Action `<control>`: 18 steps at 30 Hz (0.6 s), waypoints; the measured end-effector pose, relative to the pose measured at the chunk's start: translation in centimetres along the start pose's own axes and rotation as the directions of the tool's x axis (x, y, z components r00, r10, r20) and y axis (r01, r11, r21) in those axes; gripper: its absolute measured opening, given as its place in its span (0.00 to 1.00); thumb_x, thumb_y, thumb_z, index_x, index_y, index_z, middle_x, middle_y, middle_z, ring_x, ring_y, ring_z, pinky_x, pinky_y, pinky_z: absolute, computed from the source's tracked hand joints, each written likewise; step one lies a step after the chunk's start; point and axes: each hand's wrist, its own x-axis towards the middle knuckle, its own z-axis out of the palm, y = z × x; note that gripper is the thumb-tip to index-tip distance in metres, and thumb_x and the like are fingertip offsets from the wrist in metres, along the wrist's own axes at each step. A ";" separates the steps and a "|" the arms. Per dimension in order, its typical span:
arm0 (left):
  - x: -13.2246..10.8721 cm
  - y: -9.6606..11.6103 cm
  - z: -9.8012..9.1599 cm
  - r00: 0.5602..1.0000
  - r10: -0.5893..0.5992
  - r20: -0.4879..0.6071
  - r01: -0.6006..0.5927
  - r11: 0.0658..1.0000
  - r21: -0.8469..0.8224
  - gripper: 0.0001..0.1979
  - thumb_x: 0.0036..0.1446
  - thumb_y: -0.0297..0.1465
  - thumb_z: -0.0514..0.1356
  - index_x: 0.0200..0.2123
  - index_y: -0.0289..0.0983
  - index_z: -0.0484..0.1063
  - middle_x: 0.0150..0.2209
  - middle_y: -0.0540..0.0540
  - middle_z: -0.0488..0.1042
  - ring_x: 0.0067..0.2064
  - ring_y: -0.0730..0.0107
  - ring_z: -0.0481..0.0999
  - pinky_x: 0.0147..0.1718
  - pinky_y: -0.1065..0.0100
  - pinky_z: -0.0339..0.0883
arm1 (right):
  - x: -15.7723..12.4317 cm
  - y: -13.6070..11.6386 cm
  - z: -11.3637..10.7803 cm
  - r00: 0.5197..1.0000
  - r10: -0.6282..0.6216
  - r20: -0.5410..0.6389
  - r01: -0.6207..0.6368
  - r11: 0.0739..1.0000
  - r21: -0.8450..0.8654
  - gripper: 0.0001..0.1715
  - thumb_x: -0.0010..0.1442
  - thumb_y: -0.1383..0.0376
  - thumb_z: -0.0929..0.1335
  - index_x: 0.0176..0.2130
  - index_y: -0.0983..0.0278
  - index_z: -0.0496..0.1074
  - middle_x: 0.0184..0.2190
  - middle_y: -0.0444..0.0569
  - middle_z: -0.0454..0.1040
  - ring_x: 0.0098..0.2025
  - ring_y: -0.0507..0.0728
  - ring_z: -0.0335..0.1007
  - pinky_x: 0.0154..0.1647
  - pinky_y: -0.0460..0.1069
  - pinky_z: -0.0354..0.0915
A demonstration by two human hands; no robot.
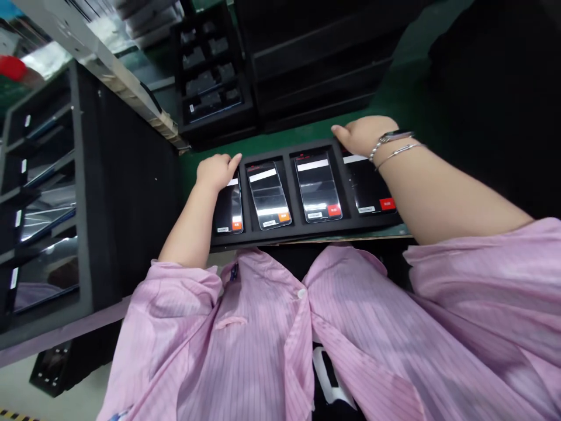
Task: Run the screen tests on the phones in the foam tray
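A black foam tray point(287, 181) lies in front of me, with several smartphones in its compartments. Each of the two middle phones, one left of centre point(268, 196) and one right of centre point(318, 187), bears a white strip near the top and an orange or red sticker at the bottom corner. My left hand point(215, 171) grips the tray's far left corner, thumb on top and fingers partly hidden. At the far right corner, my right hand point(367, 134) grips the edge, its fingers mostly out of sight. My wrists partly cover the outer phones.
To the left stands a tall stack of black trays point(127, 158) holding more phones. Another black tray stack point(214, 88) is at the back, beside dark foam blocks point(319, 58). A metal frame bar point(118, 76) crosses the upper left. Green tabletop point(289, 135) shows behind the tray.
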 end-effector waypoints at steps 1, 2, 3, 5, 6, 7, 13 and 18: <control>-0.2 -0.1 0.3 1.000 0.001 -0.004 -0.001 0.999 0.045 0.30 0.73 0.49 0.44 0.45 0.35 0.79 0.46 0.32 0.79 0.50 0.43 0.78 0.53 0.49 0.67 | 0.1 0.2 0.4 1.000 0.002 0.008 -0.002 1.000 -0.008 0.61 0.57 0.40 0.42 0.29 0.91 0.72 0.36 0.59 0.73 0.50 0.72 0.75 0.36 0.61 0.61; -0.4 -0.1 0.5 1.000 0.004 -0.015 -0.003 0.997 0.073 0.31 0.73 0.49 0.42 0.47 0.36 0.79 0.48 0.32 0.79 0.51 0.42 0.77 0.53 0.48 0.66 | 0.0 0.3 0.8 1.000 0.006 0.003 -0.006 1.000 -0.017 0.60 0.59 0.41 0.42 0.29 0.90 0.72 0.37 0.60 0.74 0.51 0.71 0.75 0.38 0.61 0.62; -0.7 -0.1 0.6 1.000 0.006 -0.025 -0.004 0.996 0.084 0.31 0.74 0.49 0.41 0.50 0.37 0.79 0.50 0.32 0.79 0.53 0.41 0.77 0.54 0.48 0.66 | -0.2 0.4 1.2 1.000 0.009 -0.012 -0.009 1.000 -0.024 0.59 0.63 0.43 0.42 0.31 0.90 0.73 0.38 0.61 0.75 0.52 0.70 0.75 0.42 0.61 0.63; -0.9 0.4 0.4 1.000 0.002 -0.026 0.000 0.998 0.067 0.32 0.74 0.49 0.40 0.55 0.38 0.77 0.54 0.33 0.78 0.55 0.42 0.75 0.56 0.48 0.64 | -0.8 -0.1 1.5 0.998 0.002 -0.063 -0.003 1.000 -0.028 0.53 0.72 0.47 0.46 0.36 0.87 0.76 0.41 0.66 0.77 0.54 0.69 0.75 0.49 0.62 0.64; -0.8 0.9 0.2 0.999 0.002 -0.033 0.000 0.999 0.042 0.32 0.74 0.49 0.40 0.58 0.39 0.75 0.56 0.34 0.77 0.57 0.42 0.74 0.57 0.49 0.63 | -1.0 -0.6 1.5 0.995 -0.015 -0.096 0.013 1.000 -0.023 0.48 0.76 0.49 0.49 0.40 0.86 0.77 0.43 0.69 0.77 0.54 0.68 0.75 0.51 0.62 0.64; -0.5 1.8 -0.1 0.999 0.010 -0.048 -0.009 1.000 0.009 0.32 0.74 0.50 0.40 0.62 0.39 0.73 0.59 0.35 0.76 0.59 0.43 0.73 0.59 0.50 0.63 | -1.2 -1.5 1.4 0.991 -0.039 -0.131 0.038 0.999 -0.013 0.42 0.78 0.51 0.52 0.43 0.84 0.77 0.44 0.71 0.77 0.54 0.67 0.75 0.53 0.62 0.64; 0.7 9.4 0.8 0.982 0.174 -0.075 -0.179 0.981 -0.078 0.28 0.74 0.50 0.44 0.62 0.43 0.72 0.62 0.38 0.74 0.64 0.45 0.70 0.64 0.47 0.59 | -1.2 -8.4 2.2 0.958 -0.216 -0.191 0.229 0.972 0.048 0.32 0.79 0.54 0.56 0.49 0.74 0.77 0.48 0.65 0.78 0.53 0.67 0.75 0.55 0.59 0.67; 1.0 11.3 3.1 0.987 0.144 -0.065 -0.147 0.988 -0.042 0.27 0.75 0.47 0.45 0.58 0.41 0.77 0.61 0.35 0.75 0.65 0.39 0.70 0.65 0.39 0.56 | -0.3 -10.6 4.1 0.948 -0.213 -0.235 0.234 0.970 0.063 0.28 0.75 0.59 0.57 0.47 0.76 0.77 0.48 0.67 0.77 0.59 0.74 0.70 0.63 0.70 0.60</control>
